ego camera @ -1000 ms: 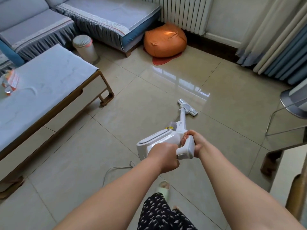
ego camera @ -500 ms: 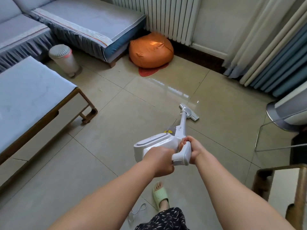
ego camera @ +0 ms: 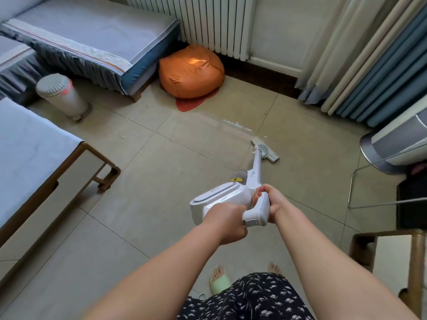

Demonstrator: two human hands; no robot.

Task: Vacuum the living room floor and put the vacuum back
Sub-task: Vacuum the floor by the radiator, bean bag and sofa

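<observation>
Tiled floor (ego camera: 143, 185) — both hands gripping vacuum (ego camera: 231, 197).

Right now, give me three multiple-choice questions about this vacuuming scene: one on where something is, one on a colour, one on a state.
1. Where is the vacuum head?
A. on the tiles
B. on the sofa
C. on the coffee table

2. What colour is the beanbag by the radiator?
A. green
B. orange
C. black

3. How is the vacuum held?
A. left hand only
B. leaning free
C. both hands

Answers: 1 A, it rests flat on the floor. 2 B, plainly orange. 3 C, the left hand and right hand both grip it.
</observation>
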